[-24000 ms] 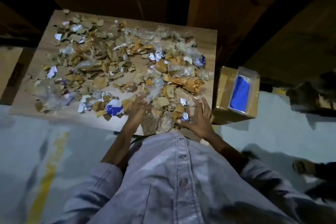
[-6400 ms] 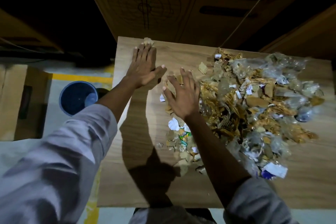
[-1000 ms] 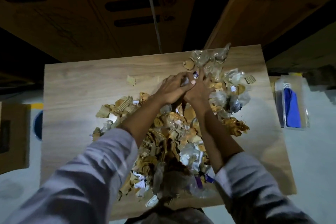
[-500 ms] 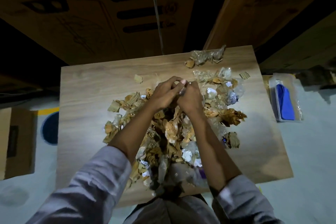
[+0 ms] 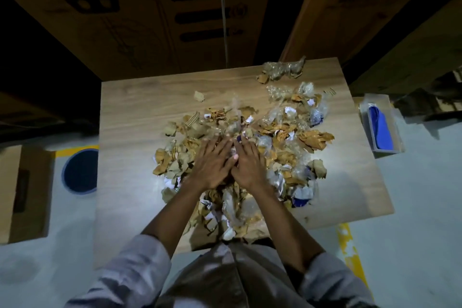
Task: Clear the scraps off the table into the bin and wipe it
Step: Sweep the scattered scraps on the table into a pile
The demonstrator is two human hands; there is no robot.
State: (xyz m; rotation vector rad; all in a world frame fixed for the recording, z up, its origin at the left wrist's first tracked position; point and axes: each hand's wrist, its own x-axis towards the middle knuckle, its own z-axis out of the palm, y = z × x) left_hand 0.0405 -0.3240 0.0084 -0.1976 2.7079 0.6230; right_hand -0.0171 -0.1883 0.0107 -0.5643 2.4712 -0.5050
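Brown cardboard shreds, crumpled clear plastic and bits of white and blue paper are lying heaped as a pile of scraps (image 5: 287, 132) across the middle and right of a wood-grain table (image 5: 130, 112). The pile is reaching the near edge, where pieces are hanging over in front of the person's shirt. The person is pressing both hands flat on the heap. The left hand (image 5: 212, 165) and the right hand (image 5: 248, 166) are lying side by side, palms down, fingers straight and pointing to the far side, thumbs touching, gripping nothing. Scraps just beyond the fingertips are showing blurred. Pale sleeves (image 5: 130, 265) are sitting pushed up the forearms. One stray cardboard scrap (image 5: 199, 96) is lying apart from the pile on its far left side, and a clump of plastic wrap (image 5: 282, 71) is sitting at the far edge near the right corner. A round blue bin (image 5: 80, 171) is standing on the pale floor just left of the table, its right side hidden by the tabletop. A cardboard box (image 5: 22, 190) is standing further left. Just right of the table, a clear container (image 5: 381, 127) is holding something blue that is too dim to identify. Large cartons (image 5: 150, 20) are looming beyond the far edge, and a yellow floor stripe (image 5: 350, 245) is running near the table's near right corner.
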